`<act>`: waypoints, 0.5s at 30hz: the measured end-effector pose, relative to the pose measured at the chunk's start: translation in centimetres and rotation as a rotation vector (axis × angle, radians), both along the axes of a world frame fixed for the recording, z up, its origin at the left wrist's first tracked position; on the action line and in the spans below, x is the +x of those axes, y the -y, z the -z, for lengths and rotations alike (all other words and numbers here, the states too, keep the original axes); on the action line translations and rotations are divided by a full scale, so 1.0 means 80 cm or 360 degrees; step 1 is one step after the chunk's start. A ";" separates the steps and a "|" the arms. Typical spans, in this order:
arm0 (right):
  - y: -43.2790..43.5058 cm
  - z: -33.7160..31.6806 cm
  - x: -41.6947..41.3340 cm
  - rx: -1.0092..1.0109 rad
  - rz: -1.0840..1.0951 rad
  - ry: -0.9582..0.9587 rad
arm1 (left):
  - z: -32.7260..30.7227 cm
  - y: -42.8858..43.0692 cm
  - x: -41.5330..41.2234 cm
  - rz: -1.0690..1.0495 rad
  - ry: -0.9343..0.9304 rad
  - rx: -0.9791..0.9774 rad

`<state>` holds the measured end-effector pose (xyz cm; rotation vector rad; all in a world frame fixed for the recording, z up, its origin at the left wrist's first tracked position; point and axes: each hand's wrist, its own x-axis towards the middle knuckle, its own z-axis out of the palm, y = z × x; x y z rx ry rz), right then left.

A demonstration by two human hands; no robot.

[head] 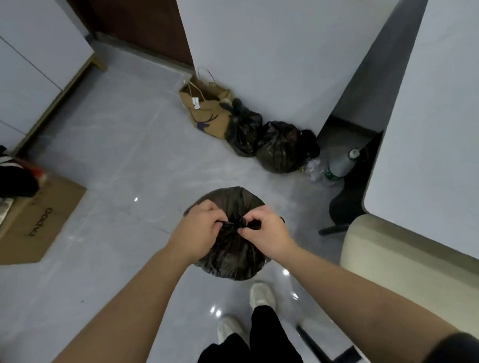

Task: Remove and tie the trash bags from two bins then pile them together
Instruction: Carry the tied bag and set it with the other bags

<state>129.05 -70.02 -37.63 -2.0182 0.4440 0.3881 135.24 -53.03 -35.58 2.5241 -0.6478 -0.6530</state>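
Okay, centre frame: black trash bag above the grey floor, neck bunched on top; resting or hanging, cannot tell. Left grip and right grip are both clenched on the twisted neck, pinching its strands, with their fingertips nearly meeting. In the upper centre-right, a smaller black bag and a rounder black bag touch each other against the white wall, the smaller one pressed to a brown paper bag. Cardboard box at the left edge. Plastic bottle just right of the bags.
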 end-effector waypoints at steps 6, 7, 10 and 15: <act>0.034 0.045 0.094 -0.0140 0.0132 -0.0111 | 0.061 0.047 0.110 0.0067 -0.0084 -0.0050; 0.040 0.053 0.108 -0.0144 0.0167 -0.0145 | 0.073 0.056 0.127 0.0098 -0.0111 -0.0042; 0.056 0.087 0.146 -0.0181 0.0250 -0.0204 | 0.119 0.080 0.174 0.0159 -0.0166 -0.0017; 0.083 0.169 0.194 -0.0237 0.0267 -0.0281 | 0.201 0.116 0.226 0.0156 -0.0243 0.0047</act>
